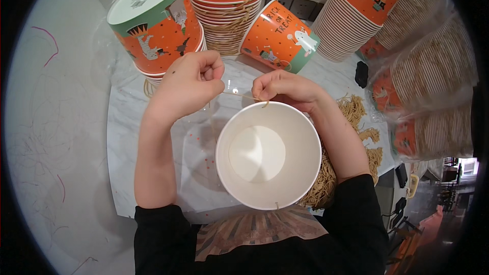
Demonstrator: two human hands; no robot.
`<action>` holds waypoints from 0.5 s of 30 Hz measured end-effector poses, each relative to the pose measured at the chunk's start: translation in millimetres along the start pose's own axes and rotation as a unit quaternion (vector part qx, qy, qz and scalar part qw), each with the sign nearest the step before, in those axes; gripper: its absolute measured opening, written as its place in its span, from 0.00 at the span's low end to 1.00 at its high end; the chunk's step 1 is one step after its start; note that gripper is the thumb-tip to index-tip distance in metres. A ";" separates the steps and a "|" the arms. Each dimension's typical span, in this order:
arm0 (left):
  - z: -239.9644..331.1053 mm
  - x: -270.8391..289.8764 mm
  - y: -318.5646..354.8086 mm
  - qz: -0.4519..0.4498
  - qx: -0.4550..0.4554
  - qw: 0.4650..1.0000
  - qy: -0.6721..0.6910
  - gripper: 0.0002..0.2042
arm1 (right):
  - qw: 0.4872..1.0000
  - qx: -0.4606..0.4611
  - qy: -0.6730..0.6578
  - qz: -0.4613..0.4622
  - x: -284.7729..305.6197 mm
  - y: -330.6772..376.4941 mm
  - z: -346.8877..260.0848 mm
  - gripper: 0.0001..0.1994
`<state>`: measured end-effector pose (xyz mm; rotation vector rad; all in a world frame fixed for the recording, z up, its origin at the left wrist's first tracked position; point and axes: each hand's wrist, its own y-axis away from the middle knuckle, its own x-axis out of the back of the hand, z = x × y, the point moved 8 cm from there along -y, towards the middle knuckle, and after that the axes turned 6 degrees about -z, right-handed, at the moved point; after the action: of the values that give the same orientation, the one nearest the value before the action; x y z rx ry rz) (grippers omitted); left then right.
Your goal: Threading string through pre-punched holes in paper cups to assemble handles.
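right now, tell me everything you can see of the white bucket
The round bucket, white inside, looks like smooth paper, its open mouth facing up, a circular bottom showing. It sits between the forearms. String meets its far rim by the right hand; a short strand shows at the near rim. Its support is hidden.

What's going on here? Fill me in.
A person holds a tan cord in both bare hands at the far rim of an open, white-lined tub. The left hand pinches it out to the side; the right hand grips it right at the rim. A short bit of cord also shows at the near rim. More tan cords lie heaped by the right forearm, and stacked orange tubs stand beyond.
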<state>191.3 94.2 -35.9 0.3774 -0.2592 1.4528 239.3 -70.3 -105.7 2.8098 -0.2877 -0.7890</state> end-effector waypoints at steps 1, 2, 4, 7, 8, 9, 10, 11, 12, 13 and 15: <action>0.5 -1.3 0.4 -0.003 0.005 0.999 -0.032 0.06 | 1.000 -0.009 0.002 0.001 -0.5 0.0 1.0 0.05; 0.0 -2.1 0.4 -0.002 0.005 0.999 -0.032 0.06 | 1.000 -0.009 0.002 0.001 -1.8 -0.2 0.5 0.05; 0.9 -3.6 0.2 0.002 -0.009 1.000 -0.026 0.05 | 0.999 -0.030 0.016 0.004 -4.3 0.1 2.5 0.06; 6.0 -5.4 2.6 -0.011 0.009 0.999 -0.038 0.05 | 0.999 -0.038 0.022 -0.016 -12.6 0.6 1.2 0.07; 7.3 -5.5 2.8 -0.011 0.009 0.999 -0.038 0.05 | 0.999 -0.037 0.022 -0.015 -11.7 0.8 1.5 0.07; 8.0 -5.3 2.9 -0.009 0.010 0.999 -0.037 0.05 | 0.999 -0.029 0.014 -0.031 -12.6 0.6 1.3 0.07; 8.1 -5.0 3.1 -0.007 0.012 0.999 -0.037 0.04 | 0.999 -0.020 0.006 -0.047 -14.3 0.2 0.7 0.07; 7.8 -5.3 3.2 -0.007 0.012 0.999 -0.037 0.04 | 0.999 -0.019 0.006 -0.046 -14.8 0.4 0.5 0.07; 7.7 -3.8 3.5 0.004 0.007 0.999 -0.033 0.04 | 0.999 -0.016 0.007 -0.048 -15.9 0.6 -0.4 0.07; 7.7 -2.5 3.3 0.015 0.002 0.999 -0.029 0.05 | 0.999 -0.013 0.008 -0.048 -16.4 0.7 -1.1 0.07; 7.4 -3.4 2.1 0.017 -0.004 0.999 -0.028 0.05 | 0.999 -0.004 0.008 -0.052 -15.0 -2.0 0.5 0.08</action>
<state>189.2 88.2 -30.3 0.4107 -0.3179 1.4759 226.7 -64.8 -99.2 2.8425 -0.1368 -0.7860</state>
